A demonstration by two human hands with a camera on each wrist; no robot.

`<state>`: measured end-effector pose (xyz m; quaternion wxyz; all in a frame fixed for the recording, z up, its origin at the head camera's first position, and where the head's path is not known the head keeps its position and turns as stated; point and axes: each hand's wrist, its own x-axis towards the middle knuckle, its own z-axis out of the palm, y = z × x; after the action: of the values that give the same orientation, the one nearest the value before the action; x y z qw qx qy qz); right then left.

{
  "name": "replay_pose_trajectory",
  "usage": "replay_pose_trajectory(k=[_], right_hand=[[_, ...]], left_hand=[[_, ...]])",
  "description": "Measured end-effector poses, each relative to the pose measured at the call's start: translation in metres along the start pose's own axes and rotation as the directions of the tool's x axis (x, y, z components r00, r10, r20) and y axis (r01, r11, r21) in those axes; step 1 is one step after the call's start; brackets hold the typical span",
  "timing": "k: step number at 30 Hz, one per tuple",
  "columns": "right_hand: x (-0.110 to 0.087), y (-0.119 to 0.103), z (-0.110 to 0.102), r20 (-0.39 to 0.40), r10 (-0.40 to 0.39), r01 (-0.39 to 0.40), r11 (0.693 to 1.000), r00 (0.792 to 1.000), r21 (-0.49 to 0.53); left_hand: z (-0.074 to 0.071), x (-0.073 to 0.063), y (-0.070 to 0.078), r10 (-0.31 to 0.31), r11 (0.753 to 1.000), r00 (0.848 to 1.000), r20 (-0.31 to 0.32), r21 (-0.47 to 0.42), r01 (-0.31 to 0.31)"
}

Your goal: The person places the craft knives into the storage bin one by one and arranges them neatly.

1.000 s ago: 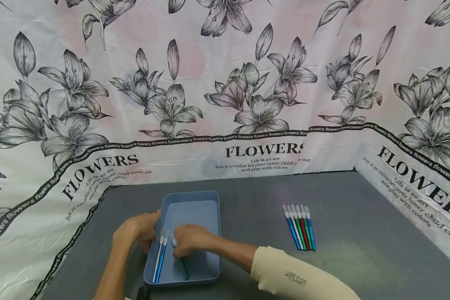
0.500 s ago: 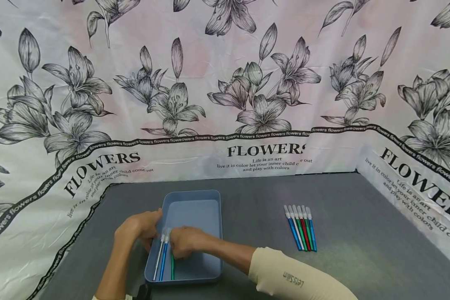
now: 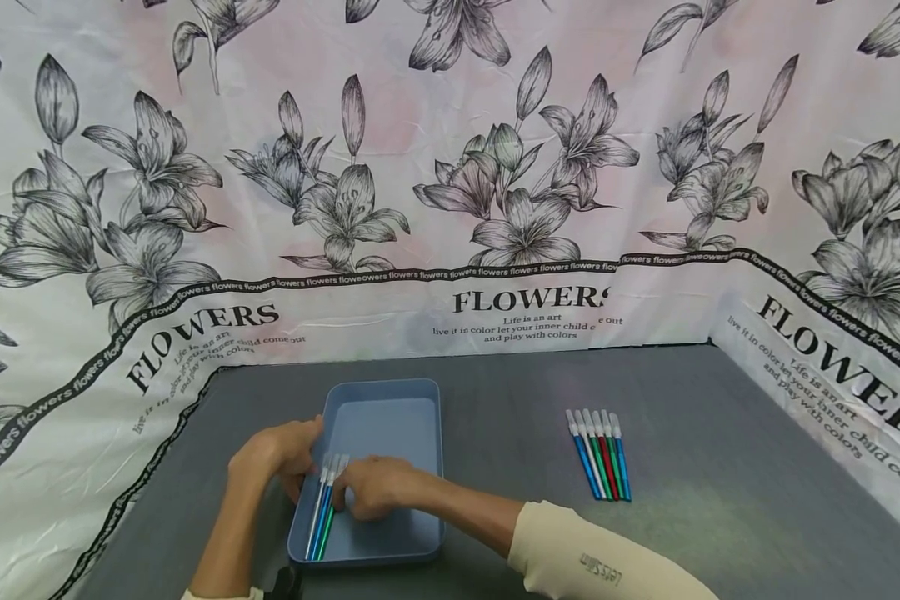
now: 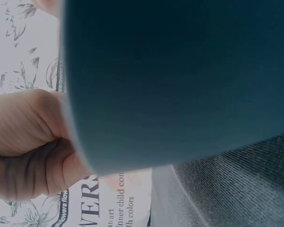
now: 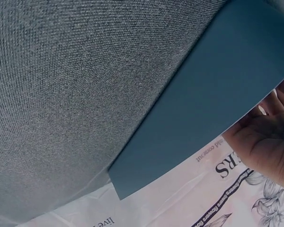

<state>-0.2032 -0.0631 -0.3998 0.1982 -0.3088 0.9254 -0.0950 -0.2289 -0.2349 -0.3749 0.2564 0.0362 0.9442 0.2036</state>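
Note:
Three capped marker pens lie side by side along the left wall of a blue-grey tray (image 3: 390,417): a white marker pen (image 3: 312,521), a blue marker pen (image 3: 319,523) and a green marker pen (image 3: 327,532). My left hand (image 3: 276,454) grips the tray's left rim; the left wrist view shows its thumb and fingers (image 4: 47,118) at the tray's edge. Inside the tray, my right hand (image 3: 378,487) has its fingertips on the green marker pen near the cap, with the fingers curled. It covers part of that pen. The right wrist view shows this hand (image 5: 270,137) beyond the tray wall.
To the right of the tray, a row of several marker pens (image 3: 602,458) in blue, white, green and red lies on the dark grey tabletop (image 3: 502,417). A flower-printed cloth (image 3: 390,325) hangs behind the table and along both sides.
The green marker pen, tilted and apart from the others a second ago, now lies against the blue one. My right hand moved slightly left with it. My left hand stays at the rim.

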Motion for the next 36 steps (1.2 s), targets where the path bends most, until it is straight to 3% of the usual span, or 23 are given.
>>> replay_pose_trajectory(k=[7,16,22,29,36], right_hand=[[-0.007,0.004,-0.001,0.007,-0.011,0.011,1.0,1.0,0.025],[-0.028,0.015,-0.019,-0.033,-0.079,0.083,0.985,0.996,0.151],[-0.048,0.029,-0.034,-0.071,-0.026,0.045,0.96,0.997,0.276],[-0.075,0.059,-0.049,-0.17,-0.046,0.11,0.916,0.984,0.386],[-0.097,0.099,-0.063,-0.246,-0.007,0.105,0.916,0.969,0.387]], left_hand=[[0.002,0.003,0.001,-0.006,1.0,1.0,-0.001,0.021,0.006],[0.006,0.004,0.001,-0.002,1.0,1.0,-0.025,0.031,0.003],[0.014,0.003,-0.001,-0.012,0.999,0.998,-0.063,0.039,0.015],[0.012,0.003,-0.002,0.005,0.999,0.999,-0.042,0.032,-0.003],[0.011,0.003,0.0,0.004,0.999,0.998,-0.061,0.045,-0.001]])
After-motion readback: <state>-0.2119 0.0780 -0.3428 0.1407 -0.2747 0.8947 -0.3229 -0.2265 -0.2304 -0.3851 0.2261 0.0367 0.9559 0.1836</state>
